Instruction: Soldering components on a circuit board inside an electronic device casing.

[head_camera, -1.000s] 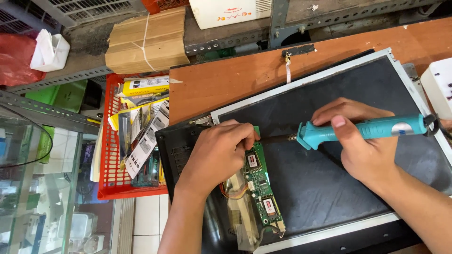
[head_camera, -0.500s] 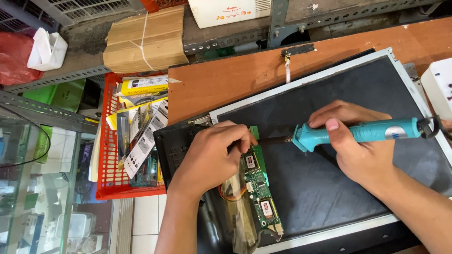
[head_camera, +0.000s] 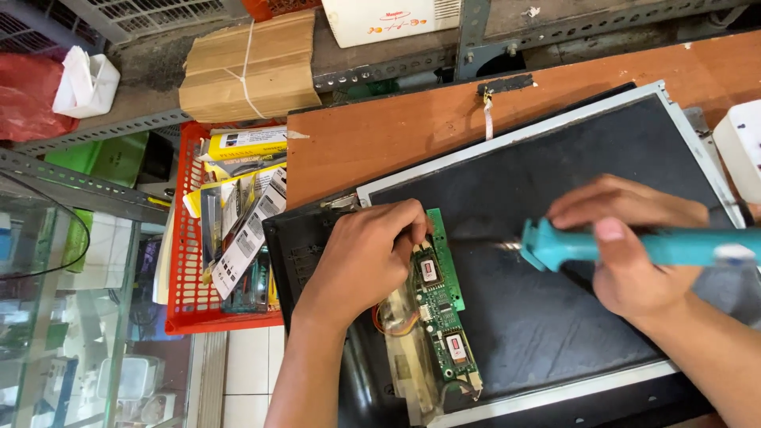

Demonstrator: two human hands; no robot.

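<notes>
The left hand presses curled fingers on one green circuit board at centre frame; the right hand grips one teal soldering iron over one dark panel.

**Count on the bench**

Seen and counted: two hands, left and right; one teal soldering iron; one green circuit board; one dark screen panel; one red basket; one bundle of cardboard; one red bag; one white box.
</notes>
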